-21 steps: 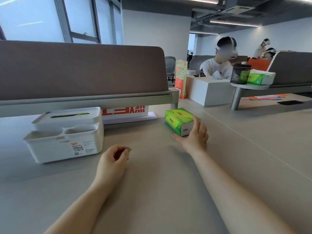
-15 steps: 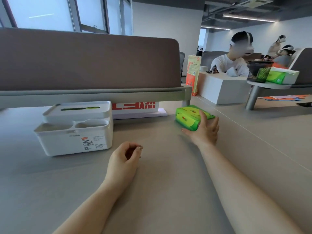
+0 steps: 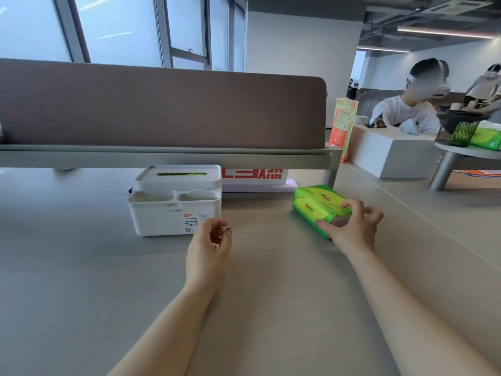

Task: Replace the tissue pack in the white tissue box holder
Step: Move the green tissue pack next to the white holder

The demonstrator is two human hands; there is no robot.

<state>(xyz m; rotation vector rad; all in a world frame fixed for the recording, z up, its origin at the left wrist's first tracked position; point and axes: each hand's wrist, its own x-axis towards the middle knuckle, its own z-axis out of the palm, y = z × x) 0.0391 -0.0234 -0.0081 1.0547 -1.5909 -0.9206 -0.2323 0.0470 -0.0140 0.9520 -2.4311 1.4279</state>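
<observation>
White tissue box holder (image 3: 176,210) bears an unreadable orange-tagged label; right hand (image 3: 352,229) fingers clasp the green tissue pack (image 3: 317,206); left hand (image 3: 208,251) hovers, loosely curled, empty.

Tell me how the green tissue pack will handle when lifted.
The green tissue pack looks soft: its wrapper likely dents under the right hand. Probably light for its bulk. The glossy film may slip, so a grip across its end seems wise.

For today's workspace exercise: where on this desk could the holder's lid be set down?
Bare grey desk lies left of and in front of the white plastic tissue box holder. The strip between the left hand and the right hand, which grips the green tissue pack, is narrower.
</observation>
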